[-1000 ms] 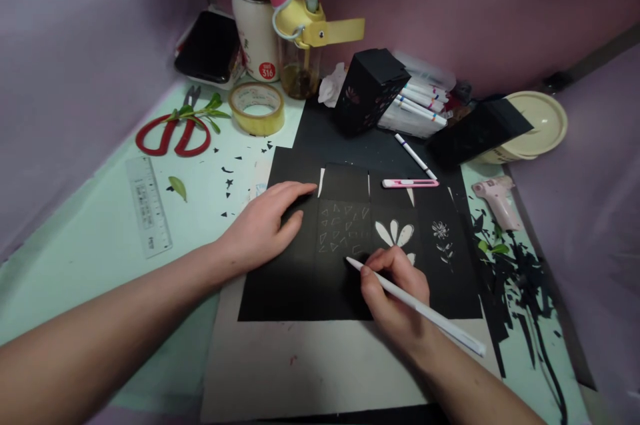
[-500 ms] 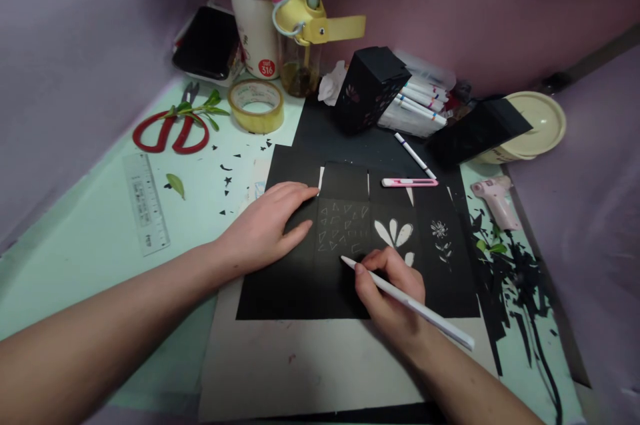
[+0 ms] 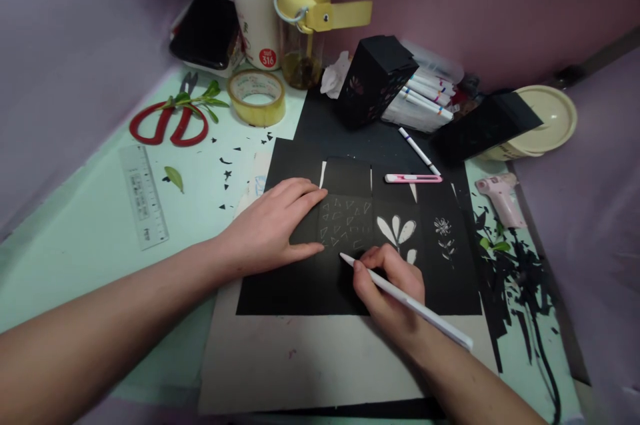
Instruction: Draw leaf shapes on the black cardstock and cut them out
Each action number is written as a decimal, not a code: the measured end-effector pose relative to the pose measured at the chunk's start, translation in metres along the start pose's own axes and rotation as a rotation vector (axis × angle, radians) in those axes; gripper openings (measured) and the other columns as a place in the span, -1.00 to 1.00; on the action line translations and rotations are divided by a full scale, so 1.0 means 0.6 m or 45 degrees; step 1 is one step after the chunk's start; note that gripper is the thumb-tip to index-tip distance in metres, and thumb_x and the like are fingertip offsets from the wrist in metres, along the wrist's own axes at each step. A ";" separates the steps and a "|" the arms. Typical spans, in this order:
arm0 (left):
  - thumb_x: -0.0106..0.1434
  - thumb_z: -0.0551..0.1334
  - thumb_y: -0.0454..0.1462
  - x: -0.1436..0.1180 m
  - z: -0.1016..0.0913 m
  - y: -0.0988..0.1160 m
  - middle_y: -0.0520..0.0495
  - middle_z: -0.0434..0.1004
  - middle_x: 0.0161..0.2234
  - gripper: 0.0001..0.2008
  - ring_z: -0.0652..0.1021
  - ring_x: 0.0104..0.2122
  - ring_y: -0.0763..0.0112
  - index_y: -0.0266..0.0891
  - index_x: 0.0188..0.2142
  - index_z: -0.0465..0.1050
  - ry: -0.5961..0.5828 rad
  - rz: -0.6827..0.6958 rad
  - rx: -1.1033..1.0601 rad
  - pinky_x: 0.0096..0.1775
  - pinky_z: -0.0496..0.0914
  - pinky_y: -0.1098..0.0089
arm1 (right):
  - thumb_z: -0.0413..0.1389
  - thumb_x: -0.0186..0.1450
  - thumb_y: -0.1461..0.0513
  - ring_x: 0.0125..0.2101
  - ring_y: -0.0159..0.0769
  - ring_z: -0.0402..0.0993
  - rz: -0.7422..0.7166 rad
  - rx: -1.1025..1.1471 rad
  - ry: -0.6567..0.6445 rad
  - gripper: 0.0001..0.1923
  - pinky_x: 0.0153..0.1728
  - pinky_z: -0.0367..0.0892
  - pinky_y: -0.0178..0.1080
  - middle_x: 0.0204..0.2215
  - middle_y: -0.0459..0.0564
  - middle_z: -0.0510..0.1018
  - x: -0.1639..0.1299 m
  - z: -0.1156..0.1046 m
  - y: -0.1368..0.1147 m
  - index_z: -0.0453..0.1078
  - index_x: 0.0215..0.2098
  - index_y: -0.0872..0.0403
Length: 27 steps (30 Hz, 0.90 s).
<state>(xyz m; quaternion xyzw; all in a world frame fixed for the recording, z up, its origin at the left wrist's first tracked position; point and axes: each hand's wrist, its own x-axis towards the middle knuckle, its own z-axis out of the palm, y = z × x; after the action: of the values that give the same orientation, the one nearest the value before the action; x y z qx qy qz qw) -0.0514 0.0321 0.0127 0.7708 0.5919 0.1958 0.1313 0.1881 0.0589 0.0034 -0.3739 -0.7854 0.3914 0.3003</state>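
Note:
My right hand [image 3: 393, 281] is closed around a white stylus-like pen [image 3: 420, 308], its tip at the black card [image 3: 290, 291] just below rows of small drawn triangles and angular marks. My left hand [image 3: 277, 225] lies flat on the left part of the card, thumb and fingers apart. Right of the marks, the card has petal-shaped cut-outs [image 3: 397, 230], partly hidden by my right hand, and a small pale flower drawing [image 3: 443, 228]. A pink craft knife [image 3: 413, 179] rests along the card's upper part.
Left lie red-handled scissors [image 3: 170, 123], a clear ruler [image 3: 143, 198] and a tape roll [image 3: 257, 98]. Behind stand a yellow-topped bottle [image 3: 303, 45], a black paper box [image 3: 373, 81] and several white markers [image 3: 425, 101]. A pink glue gun [image 3: 500, 198] and black scraps [image 3: 525, 271] sit right.
My left hand has shifted slightly right, its thumb now lower and farther from the fingers. The pen tip stays in nearly the same spot below the marks. The view has tilted slightly.

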 end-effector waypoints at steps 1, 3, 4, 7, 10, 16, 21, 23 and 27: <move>0.20 0.32 -0.01 0.000 0.000 0.000 -0.29 0.31 0.17 -0.28 0.29 0.21 0.02 -0.31 0.23 0.18 -0.003 -0.002 0.001 0.20 0.27 0.08 | 0.13 0.29 0.32 -0.56 -0.43 0.31 0.005 0.004 -0.003 -0.82 -0.50 0.22 -0.32 -0.56 -0.19 0.39 0.000 0.000 0.001 0.23 -0.43 0.02; 0.21 0.32 0.00 0.000 0.000 0.000 -0.29 0.32 0.17 -0.27 0.30 0.20 0.02 -0.31 0.23 0.19 -0.008 -0.012 -0.003 0.20 0.27 0.07 | 0.12 0.29 0.33 -0.57 -0.43 0.28 0.009 0.004 0.019 -0.80 -0.51 0.20 -0.33 -0.56 -0.20 0.36 -0.001 0.000 0.002 0.20 -0.45 0.01; 0.20 0.32 0.00 0.000 -0.001 0.000 -0.29 0.32 0.17 -0.27 0.30 0.20 0.01 -0.31 0.23 0.18 -0.010 -0.015 -0.007 0.19 0.27 0.07 | 0.11 0.28 0.33 -0.57 -0.44 0.26 0.012 -0.003 0.037 -0.78 -0.51 0.19 -0.33 -0.56 -0.20 0.35 -0.001 0.001 0.003 0.18 -0.46 0.01; 0.20 0.32 0.00 0.001 -0.001 0.001 -0.29 0.32 0.17 -0.27 0.30 0.21 0.01 -0.30 0.24 0.18 -0.014 -0.016 -0.010 0.19 0.28 0.06 | 0.09 0.28 0.33 -0.58 -0.44 0.23 0.009 -0.028 0.084 -0.76 -0.52 0.18 -0.34 -0.57 -0.20 0.33 -0.001 0.002 0.003 0.14 -0.48 0.01; 0.21 0.32 -0.01 0.001 -0.002 0.001 -0.28 0.32 0.17 -0.28 0.30 0.21 0.01 -0.28 0.24 0.18 -0.008 -0.009 -0.008 0.19 0.28 0.05 | 0.08 0.29 0.32 -0.58 -0.43 0.24 0.011 -0.051 0.082 -0.77 -0.52 0.19 -0.34 -0.57 -0.20 0.34 0.000 0.002 0.002 0.14 -0.47 0.00; 0.20 0.33 -0.01 0.000 -0.001 0.001 -0.30 0.33 0.16 -0.27 0.31 0.20 0.03 -0.33 0.23 0.19 0.003 0.004 0.013 0.19 0.28 0.09 | 0.08 0.29 0.33 -0.58 -0.44 0.26 0.008 -0.063 0.086 -0.76 -0.51 0.19 -0.34 -0.56 -0.20 0.34 0.002 0.001 -0.003 0.13 -0.47 0.01; 0.20 0.33 0.00 0.001 0.001 0.001 -0.31 0.32 0.16 -0.27 0.31 0.20 0.04 -0.35 0.23 0.19 0.013 0.015 0.026 0.19 0.28 0.10 | 0.08 0.28 0.35 -0.58 -0.45 0.25 0.014 -0.037 0.063 -0.76 -0.51 0.17 -0.35 -0.56 -0.21 0.34 0.002 -0.001 -0.002 0.12 -0.48 0.01; 0.21 0.32 0.01 0.001 0.002 0.000 -0.30 0.31 0.16 -0.27 0.30 0.20 0.03 -0.33 0.23 0.18 0.005 0.012 0.024 0.19 0.28 0.10 | 0.08 0.27 0.36 -0.58 -0.45 0.24 0.004 0.004 0.025 -0.76 -0.52 0.17 -0.35 -0.57 -0.21 0.32 0.002 -0.002 -0.001 0.13 -0.48 0.01; 0.22 0.32 0.00 0.000 0.000 0.000 -0.29 0.32 0.16 -0.28 0.30 0.20 0.03 -0.32 0.24 0.18 0.003 0.009 0.009 0.19 0.27 0.09 | 0.09 0.25 0.37 -0.58 -0.47 0.23 -0.040 0.054 -0.035 -0.77 -0.52 0.17 -0.37 -0.58 -0.22 0.31 0.002 -0.004 0.000 0.14 -0.47 0.02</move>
<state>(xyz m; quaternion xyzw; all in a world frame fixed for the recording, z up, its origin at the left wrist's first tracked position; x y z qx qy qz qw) -0.0514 0.0319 0.0125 0.7733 0.5898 0.1949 0.1273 0.1895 0.0608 0.0050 -0.3495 -0.7869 0.4081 0.3034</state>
